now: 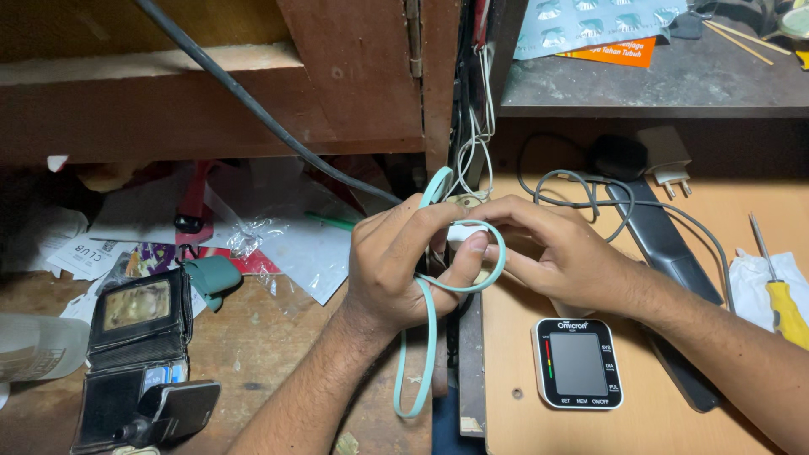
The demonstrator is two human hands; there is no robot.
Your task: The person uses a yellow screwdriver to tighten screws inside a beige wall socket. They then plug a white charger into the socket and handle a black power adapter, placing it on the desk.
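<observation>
Two hands meet over one pale green flat cable (431, 337) and one small white plug (463, 232). The left hand (396, 270) is curled around the cable's loop, thumb pressing the plug; the right hand (560, 253) pinches the plug from the other side. One black monitor (578, 363) lies just below the right hand on open tabletop (506, 354); clutter crowds the left.

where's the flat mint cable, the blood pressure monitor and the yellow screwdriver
flat mint cable (431, 337), head view, on the strip hanging below the left hand
blood pressure monitor (578, 364), head view, on its dark screen
yellow screwdriver (787, 310), head view, on the yellow handle
</observation>
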